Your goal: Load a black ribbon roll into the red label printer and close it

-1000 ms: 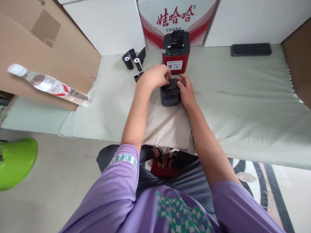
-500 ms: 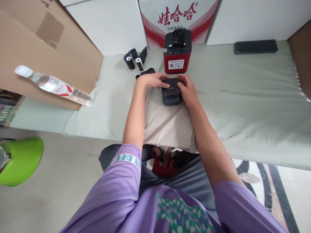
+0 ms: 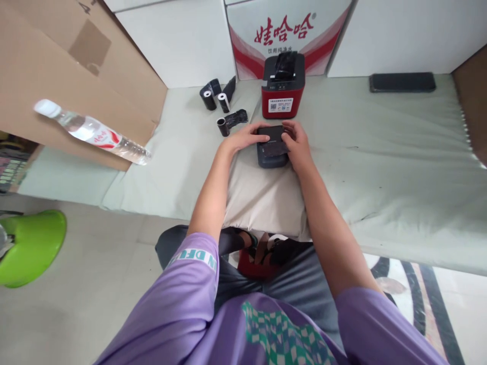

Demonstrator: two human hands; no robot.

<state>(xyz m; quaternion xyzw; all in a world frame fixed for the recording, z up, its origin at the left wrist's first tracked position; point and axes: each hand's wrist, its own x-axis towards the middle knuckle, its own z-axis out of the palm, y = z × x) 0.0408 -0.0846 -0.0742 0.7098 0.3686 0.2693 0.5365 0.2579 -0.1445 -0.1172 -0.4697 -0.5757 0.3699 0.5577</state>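
Note:
A small dark portable printer (image 3: 272,161) sits on the cloth in front of me, a strip of black paper (image 3: 275,148) lying over its front top. My left hand (image 3: 249,137) grips its left side, thumb resting on the lid. From the right, my right hand (image 3: 298,144) holds it with bent fingers and the thumb at the lid's edge. The far fingertips are partly hidden behind it. Just beyond stands a red and black receipt printer (image 3: 281,105) with black paper coming out of its top. To the left are several small black rolls (image 3: 222,127), some with loose black strips.
A water bottle (image 3: 99,136) leans against a cardboard box (image 3: 125,66) at left. At the far right lies a long black case (image 3: 402,82). White boxes (image 3: 190,40) line the back. A green stool (image 3: 36,248) stands on the floor at left.
The view has tilted and shifted slightly, so things sit lower and more to the right. Both hands stay on the small printer; more of its lid and the near roll shows.

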